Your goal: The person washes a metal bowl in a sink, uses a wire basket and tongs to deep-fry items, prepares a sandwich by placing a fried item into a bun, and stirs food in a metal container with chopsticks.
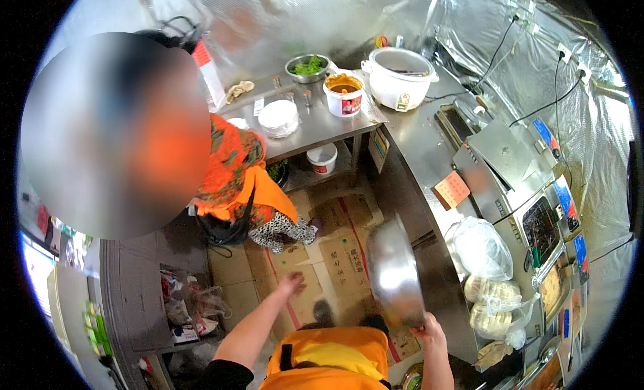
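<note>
My right hand [428,327] grips the rim of a large stainless-steel basin [395,269]. The basin is tipped on its side, close by the front of the steel counter, and its lower part is blurred. My left hand [293,284] reaches forward over the cardboard-covered floor. It holds nothing and its fingers are slightly apart, somewhat blurred. Below both arms shows the orange and yellow apron [327,360] that I wear.
Ahead on the left stands another person [236,163]. A steel counter [322,133] bears a rice cooker [400,80], a sauce bucket [344,101] and a bowl of greens [308,68]. Plastic bags [480,246] and fryers [541,224] line the right. Flattened cardboard [342,254] covers the floor.
</note>
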The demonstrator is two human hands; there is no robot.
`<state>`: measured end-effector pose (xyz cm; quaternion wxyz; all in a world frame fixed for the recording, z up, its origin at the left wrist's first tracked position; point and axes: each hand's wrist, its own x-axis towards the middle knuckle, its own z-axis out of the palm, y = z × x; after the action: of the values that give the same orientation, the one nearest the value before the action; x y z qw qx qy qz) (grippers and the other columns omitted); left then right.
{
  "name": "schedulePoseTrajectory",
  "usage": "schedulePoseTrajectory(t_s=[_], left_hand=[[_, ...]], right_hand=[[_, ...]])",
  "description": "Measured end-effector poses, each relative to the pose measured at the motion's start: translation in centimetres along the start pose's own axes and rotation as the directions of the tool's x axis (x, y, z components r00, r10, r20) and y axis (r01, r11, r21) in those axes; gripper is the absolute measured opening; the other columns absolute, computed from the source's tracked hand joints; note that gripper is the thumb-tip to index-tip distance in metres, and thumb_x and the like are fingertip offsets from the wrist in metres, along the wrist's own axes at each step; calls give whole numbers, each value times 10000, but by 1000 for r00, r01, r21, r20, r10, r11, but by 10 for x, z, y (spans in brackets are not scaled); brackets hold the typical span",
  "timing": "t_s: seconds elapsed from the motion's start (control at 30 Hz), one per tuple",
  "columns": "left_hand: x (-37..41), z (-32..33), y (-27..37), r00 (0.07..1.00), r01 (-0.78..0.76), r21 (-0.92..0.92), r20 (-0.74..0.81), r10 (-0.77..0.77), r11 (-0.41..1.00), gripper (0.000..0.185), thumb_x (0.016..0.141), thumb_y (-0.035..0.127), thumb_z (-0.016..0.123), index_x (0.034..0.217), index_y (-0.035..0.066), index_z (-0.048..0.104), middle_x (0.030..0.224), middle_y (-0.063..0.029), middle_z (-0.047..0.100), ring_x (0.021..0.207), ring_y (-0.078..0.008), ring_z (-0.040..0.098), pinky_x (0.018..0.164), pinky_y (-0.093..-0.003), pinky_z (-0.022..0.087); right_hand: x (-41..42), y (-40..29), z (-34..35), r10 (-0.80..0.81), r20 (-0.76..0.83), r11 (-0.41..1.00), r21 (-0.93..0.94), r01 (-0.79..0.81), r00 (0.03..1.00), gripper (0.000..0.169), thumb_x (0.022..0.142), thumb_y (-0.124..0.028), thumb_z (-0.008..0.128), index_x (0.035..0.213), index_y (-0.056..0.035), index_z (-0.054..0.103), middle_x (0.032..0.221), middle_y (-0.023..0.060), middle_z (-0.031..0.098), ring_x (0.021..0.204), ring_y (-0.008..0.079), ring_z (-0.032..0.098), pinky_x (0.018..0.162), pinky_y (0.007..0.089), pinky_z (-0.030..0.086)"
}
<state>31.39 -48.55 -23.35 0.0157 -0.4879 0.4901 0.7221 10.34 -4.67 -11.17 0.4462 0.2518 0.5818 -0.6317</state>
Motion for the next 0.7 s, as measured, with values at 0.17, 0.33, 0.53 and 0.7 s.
schedulePoseTrajectory(t_s=[0.17,0.33,0.53,0.7], left_hand=[[63,56,120,996,48,-6,82,-47,999,380,1000,178,558,1335,10,493,1142,-108,636,950,-240,684,784,-351,573],[155,82,174,993,115,-41,34,-113,993,330,989,149,549,1289,15,515,1131,-121,641,942,-251,687,839,-378,585],[294,66,199,971,162,-204,-140,-193,965,278,999,150,541,1242,18,518,1130,-140,624,992,-286,670,905,-406,574],[422,-10,165,930,111,-620,-211,-302,777,130,1011,123,507,1111,40,512,1026,-137,624,944,-304,674,845,-410,599]], right_hand=[[74,-56,77,33,-6,991,-126,-34,999,86,891,-47,574,829,-6,529,666,82,529,501,178,496,420,326,381],[197,-58,136,-62,-166,997,31,68,984,114,854,60,560,951,54,500,684,102,546,473,189,499,419,374,443],[329,-75,195,-47,-252,999,5,50,967,445,926,56,509,1329,-55,356,919,162,597,521,212,566,436,375,491],[374,-108,242,-79,-280,997,-27,74,957,518,928,69,521,1382,-72,316,1130,153,567,821,253,614,698,386,545]])
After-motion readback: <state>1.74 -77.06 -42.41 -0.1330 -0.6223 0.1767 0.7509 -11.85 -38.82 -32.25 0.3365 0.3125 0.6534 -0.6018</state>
